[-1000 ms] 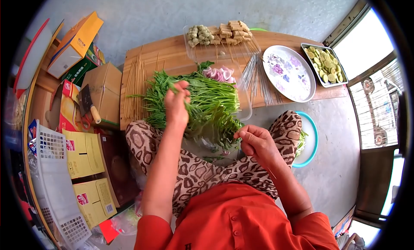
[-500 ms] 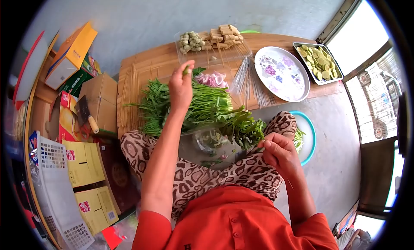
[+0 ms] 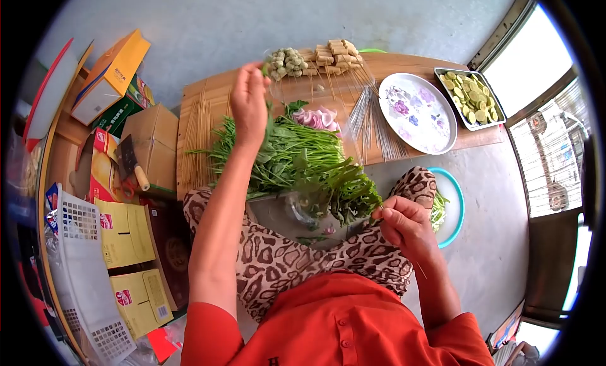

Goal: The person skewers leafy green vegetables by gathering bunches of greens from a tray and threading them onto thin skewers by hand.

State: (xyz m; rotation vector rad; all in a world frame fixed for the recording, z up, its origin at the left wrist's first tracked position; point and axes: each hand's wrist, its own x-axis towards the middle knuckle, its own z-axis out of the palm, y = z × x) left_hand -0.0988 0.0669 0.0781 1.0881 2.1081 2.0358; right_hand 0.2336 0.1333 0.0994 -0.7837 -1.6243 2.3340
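My right hand is closed around a thin skewer, whose end sticks out below the fist. Dark leafy greens are bunched on the skewer just beyond my fingertips. Raised over the table's left part, my left hand pinches a green leafy stem that hangs beside the palm. Beneath it lies a big pile of leafy green stems. Pink onion slices sit at the pile's far edge.
Bare skewers lie beside a floral plate. A metal tray holds sliced rounds. Rolled skewered food is at the back. A blue-rimmed basin stands right; a cleaver and boxes are left.
My left hand has moved up and left, and a leafy stem now hangs beside it. The right hand stays nearly in place; the view has shifted slightly.
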